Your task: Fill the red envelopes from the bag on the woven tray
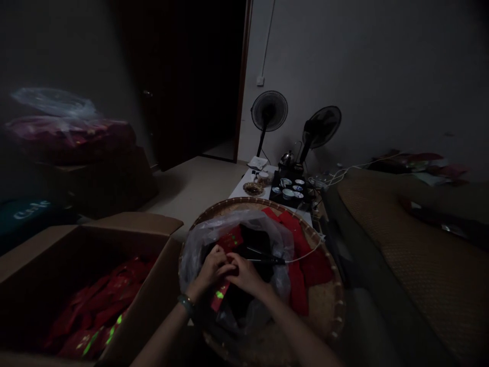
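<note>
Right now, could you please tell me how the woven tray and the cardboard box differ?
The woven tray is round, while the cardboard box has straight sides. The tray holds an open plastic bag with red pieces beside it; the box holds a red heap. The left hand and right hand are over the tray, whereas the box stands to its left. Both are open-topped and hold red things.

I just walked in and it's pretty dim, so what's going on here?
A person's left hand and right hand meet at a printed red piece, above an open clear plastic bag in a round woven tray. The exact grip is too dark to tell. More red pieces lie beside the bag, and an open cardboard box at the person's left holds a pile of red items.
</note>
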A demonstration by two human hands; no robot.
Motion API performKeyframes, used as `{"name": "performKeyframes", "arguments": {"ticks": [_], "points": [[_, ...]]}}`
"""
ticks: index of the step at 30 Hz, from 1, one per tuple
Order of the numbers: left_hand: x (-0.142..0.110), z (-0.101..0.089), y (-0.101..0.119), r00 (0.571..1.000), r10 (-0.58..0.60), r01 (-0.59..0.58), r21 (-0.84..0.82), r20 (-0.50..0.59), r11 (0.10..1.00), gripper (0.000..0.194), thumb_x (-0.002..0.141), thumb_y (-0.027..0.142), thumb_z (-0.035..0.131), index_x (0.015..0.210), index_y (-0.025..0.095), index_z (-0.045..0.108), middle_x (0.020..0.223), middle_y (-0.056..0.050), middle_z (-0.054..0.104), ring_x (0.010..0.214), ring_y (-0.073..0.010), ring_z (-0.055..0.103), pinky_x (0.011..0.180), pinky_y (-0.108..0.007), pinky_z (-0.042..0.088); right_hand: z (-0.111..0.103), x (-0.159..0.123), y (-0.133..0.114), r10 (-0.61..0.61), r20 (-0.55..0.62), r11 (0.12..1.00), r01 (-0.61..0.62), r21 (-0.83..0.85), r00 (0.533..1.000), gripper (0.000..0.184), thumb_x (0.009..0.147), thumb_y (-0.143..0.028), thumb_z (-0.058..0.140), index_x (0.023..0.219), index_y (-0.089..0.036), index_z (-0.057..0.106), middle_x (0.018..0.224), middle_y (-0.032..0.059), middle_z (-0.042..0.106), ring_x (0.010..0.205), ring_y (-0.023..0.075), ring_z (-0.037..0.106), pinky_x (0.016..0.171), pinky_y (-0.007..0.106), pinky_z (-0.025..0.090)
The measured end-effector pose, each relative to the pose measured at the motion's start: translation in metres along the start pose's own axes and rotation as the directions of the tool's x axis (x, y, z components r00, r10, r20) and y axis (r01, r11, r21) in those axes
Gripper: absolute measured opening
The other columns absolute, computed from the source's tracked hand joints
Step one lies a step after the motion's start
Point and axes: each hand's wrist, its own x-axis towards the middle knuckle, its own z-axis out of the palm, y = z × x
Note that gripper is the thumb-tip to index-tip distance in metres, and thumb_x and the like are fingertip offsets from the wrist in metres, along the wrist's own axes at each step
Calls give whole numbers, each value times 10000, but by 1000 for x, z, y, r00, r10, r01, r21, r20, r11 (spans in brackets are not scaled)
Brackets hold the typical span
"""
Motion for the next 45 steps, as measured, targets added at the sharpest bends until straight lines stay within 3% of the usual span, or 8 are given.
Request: {"name": "performKeyframes", "arguments": {"ticks": [7, 13, 17, 25, 32, 38, 41, 45], "points": [[15, 21, -1, 996, 65, -61, 69, -56, 996, 513, 859, 464, 386, 463, 170, 530, 508, -22, 444, 653, -163, 412, 641, -293, 378, -4, 10, -2, 119, 18, 975, -113, -193, 993, 67, 601, -177, 629, 668, -176, 625, 702, 29, 669, 632, 169, 601, 544, 223, 388], [22, 17, 7, 997, -5, 11, 78, -76, 997, 290, 800, 439, 506, 749, 182, 630, 950, -94, 573, 934, -220, 477, 831, -367, 405, -17, 18, 3, 143, 20, 958, -133, -255, 990, 108, 647, -128, 536, 596, -168, 622, 609, 41, 663, 577, 163, 594, 498, 218, 325], [15, 7, -11, 986, -144, 146, -20, 82, 989, 443, 759, 395, 572, 1155, 201, 522, 1136, -105, 579, 1028, -228, 524, 911, -389, 397, -19, 20, 18, 221, -85, 975, -223, -4, 972, 172, 676, -111, 501, 773, -178, 627, 686, 6, 665, 602, 128, 584, 501, 189, 368], [7, -5, -12, 933, -311, 344, -199, 178, 917, 317, 848, 299, 416, 1086, 189, 594, 1022, -68, 665, 886, -164, 608, 806, -273, 465, -19, 25, 31, 318, 236, 729, -396, 558, 918, 317, 667, -401, 617, 813, -120, 646, 678, 14, 653, 527, 106, 571, 460, 210, 445], [4, -4, -22, 942, -284, 323, -258, 178, 911, 384, 813, 246, 472, 1191, 199, 523, 1138, -59, 620, 1003, -191, 577, 901, -325, 432, -34, 21, 28, 367, 213, 571, -400, 716, 905, 467, 661, -499, 622, 981, -159, 624, 894, 70, 679, 739, 162, 631, 507, 212, 465], [-3, -4, -27, 929, -351, 361, -77, 117, 929, 441, 780, 165, 488, 1221, 193, 481, 1120, -80, 611, 1003, -208, 552, 896, -358, 420, -33, 18, 36, 334, 186, 685, -373, 626, 924, 416, 708, -493, 569, 905, -134, 642, 716, 20, 651, 532, 89, 516, 434, 172, 339], [-4, 5, -13, 968, -251, 242, 234, 9, 942, 640, 692, 176, 596, 1295, 234, 390, 1262, -91, 487, 1124, -268, 424, 961, -442, 332, -27, 20, 34, 320, 234, 764, -396, 509, 918, 323, 763, -417, 511, 848, -133, 641, 678, -4, 628, 538, 90, 505, 498, 198, 379], [-4, 25, 3, 988, -135, 97, 389, 73, 916, 644, 699, 213, 608, 1298, 258, 376, 1305, -79, 438, 1095, -278, 400, 911, -425, 359, -14, 23, 20, 266, 283, 872, -355, 338, 922, 217, 793, -220, 436, 873, -149, 625, 796, 8, 646, 744, 136, 570, 663, 246, 434]]}}
